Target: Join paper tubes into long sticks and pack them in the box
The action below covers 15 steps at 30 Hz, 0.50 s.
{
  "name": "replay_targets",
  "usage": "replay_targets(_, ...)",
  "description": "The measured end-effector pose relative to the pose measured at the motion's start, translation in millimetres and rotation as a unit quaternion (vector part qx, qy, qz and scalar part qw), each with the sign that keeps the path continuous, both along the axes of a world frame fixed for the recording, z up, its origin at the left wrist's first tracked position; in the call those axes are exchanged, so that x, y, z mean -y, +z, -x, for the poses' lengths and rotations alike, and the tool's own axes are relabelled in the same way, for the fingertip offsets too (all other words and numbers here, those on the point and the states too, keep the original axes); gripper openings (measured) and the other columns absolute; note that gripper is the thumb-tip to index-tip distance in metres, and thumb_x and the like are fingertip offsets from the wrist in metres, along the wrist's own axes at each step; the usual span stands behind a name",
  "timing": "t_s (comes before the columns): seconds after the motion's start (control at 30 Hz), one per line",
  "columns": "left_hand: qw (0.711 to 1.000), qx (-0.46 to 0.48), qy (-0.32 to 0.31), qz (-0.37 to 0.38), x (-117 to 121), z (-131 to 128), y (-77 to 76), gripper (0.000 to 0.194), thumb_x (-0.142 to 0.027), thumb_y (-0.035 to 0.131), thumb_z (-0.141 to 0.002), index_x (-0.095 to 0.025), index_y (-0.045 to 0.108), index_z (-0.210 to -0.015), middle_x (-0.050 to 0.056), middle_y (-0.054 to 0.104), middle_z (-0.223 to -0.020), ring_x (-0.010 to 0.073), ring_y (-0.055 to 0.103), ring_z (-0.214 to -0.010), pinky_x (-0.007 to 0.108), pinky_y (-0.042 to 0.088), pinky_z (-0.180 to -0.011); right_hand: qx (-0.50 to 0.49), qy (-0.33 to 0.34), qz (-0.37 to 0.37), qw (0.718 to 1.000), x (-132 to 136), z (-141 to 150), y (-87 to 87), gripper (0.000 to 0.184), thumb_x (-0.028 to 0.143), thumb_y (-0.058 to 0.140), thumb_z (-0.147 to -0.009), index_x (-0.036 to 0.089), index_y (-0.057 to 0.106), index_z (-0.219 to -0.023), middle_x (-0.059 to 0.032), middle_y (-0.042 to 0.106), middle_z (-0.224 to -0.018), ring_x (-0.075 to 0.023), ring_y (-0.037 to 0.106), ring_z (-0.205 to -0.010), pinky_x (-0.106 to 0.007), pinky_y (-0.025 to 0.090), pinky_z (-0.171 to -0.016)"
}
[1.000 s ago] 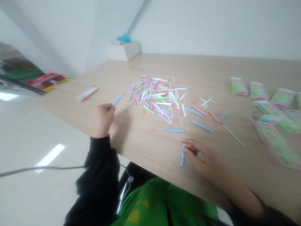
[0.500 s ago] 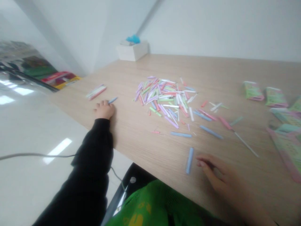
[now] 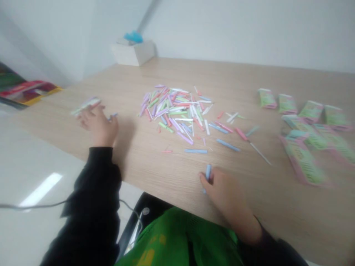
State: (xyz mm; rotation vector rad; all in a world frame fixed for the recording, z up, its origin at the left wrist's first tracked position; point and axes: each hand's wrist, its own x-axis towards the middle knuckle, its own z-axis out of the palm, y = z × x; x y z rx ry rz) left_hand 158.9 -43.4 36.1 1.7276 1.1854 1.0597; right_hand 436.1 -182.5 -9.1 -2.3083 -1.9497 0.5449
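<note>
My left hand [image 3: 101, 125] is over the left side of the table, its fingers spread and stretched toward a small group of white and red sticks [image 3: 93, 101]. Whether the fingertips touch that group is blurred. The end of a blue stick [image 3: 113, 116] shows beside this hand, its other part hidden by the hand. Near the front edge, my right hand [image 3: 222, 184] is closed around another blue stick [image 3: 208, 170], which stands out past thumb and fingers. Just beyond it lie two more blue sticks, one crosswise [image 3: 196, 151] and one slanted [image 3: 227, 145].
A loose pile of pastel sticks [image 3: 177, 109] covers the table's middle. Right of it lies a red stick with a thin white rod [image 3: 260, 153]. Several green-and-pink packets [image 3: 306, 159] lie at the right. A white box [image 3: 133, 53] with something blue stands at the back left.
My left hand went down to the table with its blue stick, then spread its fingers toward the left group. My right hand let go of its blue stick and has taken hold again. The view shifted.
</note>
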Motion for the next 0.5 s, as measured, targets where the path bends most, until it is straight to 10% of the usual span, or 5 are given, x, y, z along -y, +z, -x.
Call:
replay_targets(0.3,0.997,0.082,0.002,0.009,88.0,-96.4,-28.8,0.024,-0.038,0.06,-0.097,-0.021,0.077,-0.096,0.006,0.075,-0.093,0.0218,0.068,-0.099,0.037,0.05,-0.092,-0.174,0.014,-0.211,0.962,12.4,-22.2,15.7,0.022,0.039,0.055,-0.097,0.022,0.063,-0.086,0.0014,0.065,-0.063,-0.0148,0.055,-0.048,-0.028,0.037,-0.051)
replay_targets(0.5,0.926,0.257,-0.143,0.236,116.8,-136.9,-51.6,0.036,-0.05,0.062,-0.096,-0.021,0.074,-0.114,0.009,0.075,-0.101,0.0234,0.07,-0.092,0.036,0.055,-0.085,-0.233,0.128,-0.23,0.936,9.6,5.0,12.8,0.012,0.02,0.053,-0.095,0.02,0.065,-0.095,-0.0066,0.075,-0.088,-0.0188,0.064,-0.065,-0.03,0.047,-0.061)
